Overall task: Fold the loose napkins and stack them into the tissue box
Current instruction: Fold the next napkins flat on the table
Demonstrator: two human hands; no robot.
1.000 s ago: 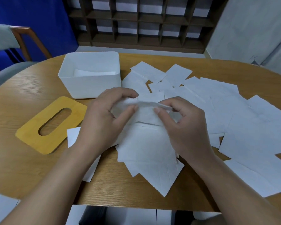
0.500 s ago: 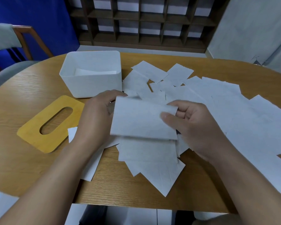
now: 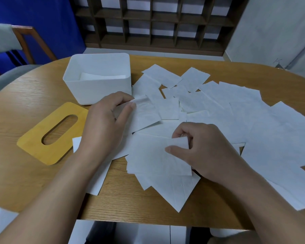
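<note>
Several loose white napkins (image 3: 236, 110) lie spread over the wooden table (image 3: 33, 95). My left hand (image 3: 104, 124) pinches the corner of a folded napkin (image 3: 144, 115) just right of the white tissue box (image 3: 88, 92). Folded napkins (image 3: 102, 76) lie inside the open box. My right hand (image 3: 204, 148) pinches the upper right corner of another napkin (image 3: 151, 155) that lies flat in front of me, thumb on top.
A yellow lid (image 3: 49, 134) with an oval slot lies flat left of my left hand. A wooden chair (image 3: 30, 41) stands at the far left, and a dark shelf unit (image 3: 157, 20) stands behind the table.
The folded napkin held up between both hands has gone left toward the box in my left hand. My right hand let go, dropped nearer me and took a corner of another napkin.
</note>
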